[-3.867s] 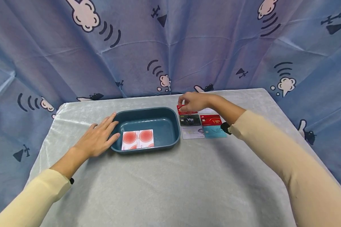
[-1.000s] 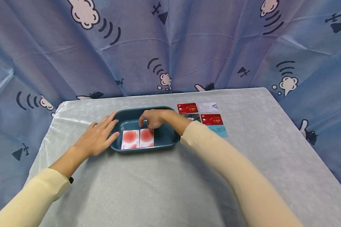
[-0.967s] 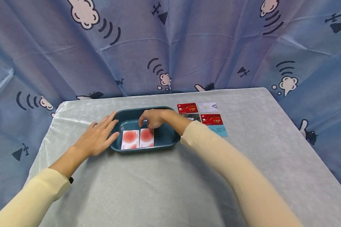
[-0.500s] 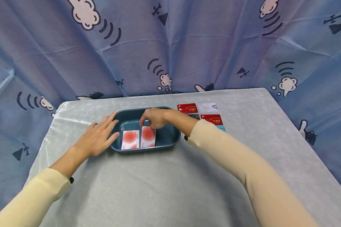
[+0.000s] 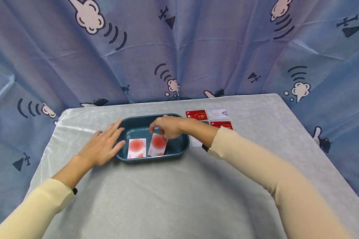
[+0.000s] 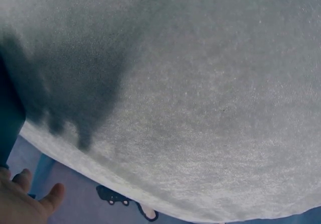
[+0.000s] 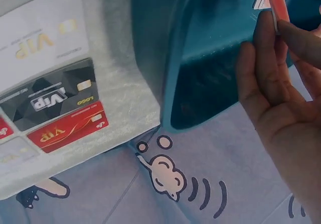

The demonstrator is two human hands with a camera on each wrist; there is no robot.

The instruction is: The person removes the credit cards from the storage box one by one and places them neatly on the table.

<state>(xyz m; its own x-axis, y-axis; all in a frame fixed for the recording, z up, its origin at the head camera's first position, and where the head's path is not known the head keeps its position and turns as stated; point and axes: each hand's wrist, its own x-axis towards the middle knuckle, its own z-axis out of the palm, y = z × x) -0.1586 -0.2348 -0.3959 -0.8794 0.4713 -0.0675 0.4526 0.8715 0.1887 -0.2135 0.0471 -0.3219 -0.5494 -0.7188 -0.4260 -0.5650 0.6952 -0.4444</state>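
Observation:
A dark teal oblong tray [image 5: 137, 131] stands on the table's back half. My left hand [image 5: 103, 146] lies with fingers extended at its left end, fingertips on the rim. Inside, a white card with red circles [image 5: 136, 148] lies flat at the left. My right hand [image 5: 172, 127] reaches over the tray from the right and pinches a second white card with red circles [image 5: 157, 146], which is tilted clockwise. In the right wrist view, thumb and fingertips grip that card [image 7: 278, 5] by its edge. The left wrist view catches only part of the left hand [image 6: 25, 199].
Right of the tray, VIP cards lie in rows: a red card [image 5: 196, 115], a white card [image 5: 217, 114] and another red card [image 5: 221, 124]. A black card [image 7: 50, 97] shows in the right wrist view. A patterned blue curtain [image 5: 227, 49] hangs behind the table.
From the VIP cards, my right hand moved into the tray and took hold of the right-hand red-circle card. That card has shifted right and turned away from its neighbour. The left hand stayed put.

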